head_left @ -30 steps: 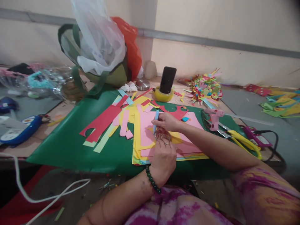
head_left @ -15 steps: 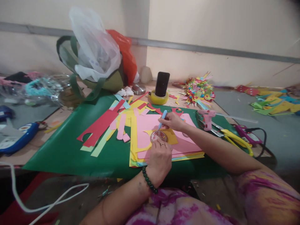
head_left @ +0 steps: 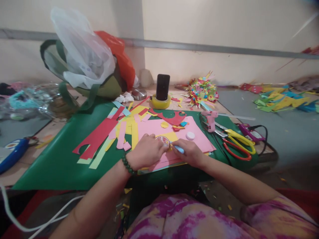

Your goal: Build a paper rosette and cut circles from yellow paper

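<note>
A round clear disc with red markings (head_left: 162, 139) lies on a piece of yellow paper (head_left: 172, 136), over a stack of pink sheets (head_left: 152, 126). My left hand (head_left: 146, 149) presses on the disc's near left side with its fingers together. My right hand (head_left: 191, 152) grips a light blue pen (head_left: 178, 149), its tip end at the right edge of the disc. The exact contact of the tip is hidden by the fingers. A small white round cap (head_left: 190, 135) rests on the pink paper beyond my right hand.
Paper strips, including a red one (head_left: 99, 134), cover the green mat (head_left: 62, 162) on the left. On the right lie a pink glue gun (head_left: 211, 121) and yellow-handled scissors (head_left: 240, 137). A phone (head_left: 162, 87) stands in a yellow tape roll (head_left: 161, 103). Bags (head_left: 87, 66) stand behind.
My right hand and the pen have moved from the disc's far side round to its near right side. My left hand has shifted to the disc's left. The view has turned slightly right.
</note>
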{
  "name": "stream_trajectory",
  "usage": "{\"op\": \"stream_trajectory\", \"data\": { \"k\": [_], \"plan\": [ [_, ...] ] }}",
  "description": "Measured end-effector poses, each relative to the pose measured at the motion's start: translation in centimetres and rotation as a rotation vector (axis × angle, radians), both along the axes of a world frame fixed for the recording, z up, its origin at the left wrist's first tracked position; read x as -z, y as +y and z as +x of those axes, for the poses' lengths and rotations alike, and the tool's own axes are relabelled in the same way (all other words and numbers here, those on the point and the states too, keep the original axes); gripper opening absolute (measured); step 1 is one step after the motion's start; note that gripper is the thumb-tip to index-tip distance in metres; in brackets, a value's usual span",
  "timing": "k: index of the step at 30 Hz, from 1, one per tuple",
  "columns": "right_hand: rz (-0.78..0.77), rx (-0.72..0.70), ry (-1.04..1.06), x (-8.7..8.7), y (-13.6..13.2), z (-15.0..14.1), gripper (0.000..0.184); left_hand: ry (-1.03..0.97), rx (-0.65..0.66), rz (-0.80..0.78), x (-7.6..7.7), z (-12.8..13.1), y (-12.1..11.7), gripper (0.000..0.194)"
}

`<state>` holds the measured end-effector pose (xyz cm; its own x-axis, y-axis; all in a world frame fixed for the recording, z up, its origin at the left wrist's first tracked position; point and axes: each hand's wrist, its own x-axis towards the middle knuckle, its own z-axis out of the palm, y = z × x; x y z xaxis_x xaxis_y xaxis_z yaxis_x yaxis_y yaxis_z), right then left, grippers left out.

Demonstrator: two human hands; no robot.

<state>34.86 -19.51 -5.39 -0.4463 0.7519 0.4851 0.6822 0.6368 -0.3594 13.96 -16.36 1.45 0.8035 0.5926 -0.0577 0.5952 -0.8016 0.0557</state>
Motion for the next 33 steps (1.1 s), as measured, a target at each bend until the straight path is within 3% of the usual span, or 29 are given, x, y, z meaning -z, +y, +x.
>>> {"op": "stream_trajectory", "data": {
  "k": [3,10,17,22,25,29,33],
  "plan": [
    [0.115,-0.038,-0.141,0.1,-1.7,-0.2,0.023,0.098,0.033,-0.140,-1.4,0.3,2.1,0.041],
    [0.208,-0.133,-0.074,-1.8,-2.4,-2.7,0.019,0.257,-0.066,-0.417,-4.5,2.9,4.5,0.052],
    [0.341,-0.090,-0.187,-0.4,-0.3,-6.2,0.018,0.350,-0.049,-0.436,-4.6,4.0,4.7,0.052],
    [0.341,-0.074,-0.234,0.3,-0.4,-6.5,0.018,0.361,-0.063,-0.384,-4.8,4.1,4.0,0.050],
    [0.261,-0.112,-0.152,0.3,-1.4,-5.3,0.017,0.374,-0.072,-0.367,-5.0,4.0,3.6,0.050],
    [0.042,-0.133,0.079,-0.1,-2.2,-2.8,0.017,0.389,-0.048,-0.331,-5.3,3.7,3.0,0.047],
    [-0.281,-0.011,0.319,-0.6,-1.3,-0.4,0.022,0.373,-0.033,-0.285,-5.1,3.3,2.8,0.048]
  ]
}}
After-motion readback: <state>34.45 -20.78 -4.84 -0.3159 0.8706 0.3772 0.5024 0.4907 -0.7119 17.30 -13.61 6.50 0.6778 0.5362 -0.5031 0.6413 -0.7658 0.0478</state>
